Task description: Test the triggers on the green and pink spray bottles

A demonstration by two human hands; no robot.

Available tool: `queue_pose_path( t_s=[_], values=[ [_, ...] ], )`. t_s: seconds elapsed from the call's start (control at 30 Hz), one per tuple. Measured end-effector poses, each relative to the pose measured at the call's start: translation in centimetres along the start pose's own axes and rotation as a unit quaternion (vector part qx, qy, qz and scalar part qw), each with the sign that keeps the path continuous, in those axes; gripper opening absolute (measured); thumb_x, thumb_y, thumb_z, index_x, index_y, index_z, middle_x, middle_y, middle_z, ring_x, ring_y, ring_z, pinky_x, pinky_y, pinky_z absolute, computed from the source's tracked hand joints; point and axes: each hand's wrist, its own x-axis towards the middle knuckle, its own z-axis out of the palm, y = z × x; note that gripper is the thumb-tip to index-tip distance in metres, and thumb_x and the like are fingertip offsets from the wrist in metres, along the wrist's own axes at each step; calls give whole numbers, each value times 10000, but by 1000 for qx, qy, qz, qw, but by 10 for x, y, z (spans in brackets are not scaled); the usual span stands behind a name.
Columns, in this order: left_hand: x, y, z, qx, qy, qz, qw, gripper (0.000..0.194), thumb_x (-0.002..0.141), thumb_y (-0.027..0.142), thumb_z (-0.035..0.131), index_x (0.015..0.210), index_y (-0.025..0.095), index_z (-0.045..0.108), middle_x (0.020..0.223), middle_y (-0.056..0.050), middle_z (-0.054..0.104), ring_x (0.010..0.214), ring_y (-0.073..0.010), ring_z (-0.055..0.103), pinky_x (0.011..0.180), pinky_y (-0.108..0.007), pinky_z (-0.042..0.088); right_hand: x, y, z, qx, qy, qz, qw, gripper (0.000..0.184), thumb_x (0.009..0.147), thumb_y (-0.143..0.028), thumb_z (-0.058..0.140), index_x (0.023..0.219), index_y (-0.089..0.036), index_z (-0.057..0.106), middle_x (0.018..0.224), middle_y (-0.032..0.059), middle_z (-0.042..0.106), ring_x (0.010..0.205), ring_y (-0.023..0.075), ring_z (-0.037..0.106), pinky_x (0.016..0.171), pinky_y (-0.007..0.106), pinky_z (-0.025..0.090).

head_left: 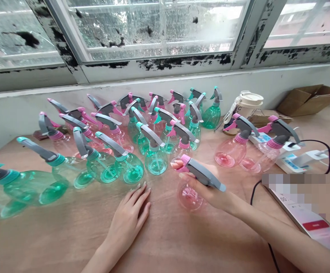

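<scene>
My right hand [201, 185] is wrapped round the neck of a pink spray bottle [190, 198] with a grey and pink trigger head. The bottle is upright, its base at or just above the table; I cannot tell which. Flat on the table, fingers stretched out, lies my left hand [132, 208], holding nothing. Just beyond its fingertips stand a green spray bottle [131, 168] and a paler green spray bottle [156, 161]. Behind the held bottle is another pink spray bottle [182, 149], partly hidden. Two pink ones, a nearer spray bottle [230, 151] and a farther spray bottle [267, 151], stand to the right.
Several more green and pink spray bottles crowd the left and back of the table [165, 242], below the window. At the back right are a lidded cup [247, 102] and an open cardboard box [310, 100]. A power strip [291, 163], cables and a phone [313, 220] lie right.
</scene>
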Motion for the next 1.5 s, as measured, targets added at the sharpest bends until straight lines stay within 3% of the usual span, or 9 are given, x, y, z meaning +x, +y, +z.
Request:
queue_pose_path(
  t_s=[0.2,0.37,0.5,0.6,0.7,0.93,1.07,1.33,1.5],
  values=[
    [-1,0,0,3,2,2,1000,350,985,331,435,1264,209,609,1317,-76,626,1193,-253,586,1005,-436,502,4,-6,-3,-36,-6,-32,999,185,886,-313,582,734,-212,553,640,-10,546,566,131,532,517,258,431],
    [-1,0,-1,-2,-7,-7,1000,355,994,376,429,1252,221,617,1327,-70,619,1209,-250,576,1011,-438,498,7,-13,-4,-65,1,-43,997,266,894,-307,540,661,-212,454,606,-26,474,517,109,453,476,246,384],
    [-1,1,-1,-3,-11,-8,1000,356,993,366,430,1259,213,612,1330,-75,616,1208,-252,574,1015,-445,493,7,-10,-4,-26,0,-9,1000,205,902,-295,555,722,-209,510,621,-38,471,514,100,433,478,232,381],
    [0,2,-2,-2,-13,-6,1000,358,995,366,425,1261,213,609,1334,-73,613,1207,-252,575,1016,-445,491,3,-5,-4,0,-7,5,1000,83,910,-267,553,873,-210,600,748,3,593,653,141,563,621,269,482],
    [1,2,-2,2,-13,-2,1000,364,999,371,416,1261,207,608,1334,-74,613,1210,-257,572,1008,-448,496,-1,-2,-2,23,-12,5,1000,114,909,-251,554,987,-218,630,839,33,634,750,175,614,740,330,525],
    [0,3,-2,1,-11,-4,1000,375,1002,373,406,1257,192,613,1327,-82,616,1206,-261,571,1010,-455,494,-1,-6,-4,29,-31,33,999,156,901,-267,575,1041,-225,629,836,31,614,723,172,617,652,301,532],
    [0,3,-2,1,-14,-5,1000,374,1001,376,408,1252,193,616,1331,-81,614,1204,-260,570,1011,-452,492,2,-5,-3,25,-27,31,999,91,877,-294,616,878,-203,606,765,9,594,621,134,570,549,251,475],
    [-1,1,0,-2,-12,-6,1000,369,996,368,423,1261,192,612,1335,-81,610,1210,-257,564,1023,-446,482,4,-15,-5,-52,-18,-15,998,235,877,-264,564,679,-207,451,598,-49,442,500,86,414,472,223,369],
    [-1,1,0,-1,-13,-3,1000,373,999,365,416,1263,186,609,1337,-84,608,1208,-257,565,1023,-448,481,5,-8,-5,7,-44,5,999,150,887,-338,578,834,-200,608,755,15,608,687,161,601,637,283,500]
  ],
)
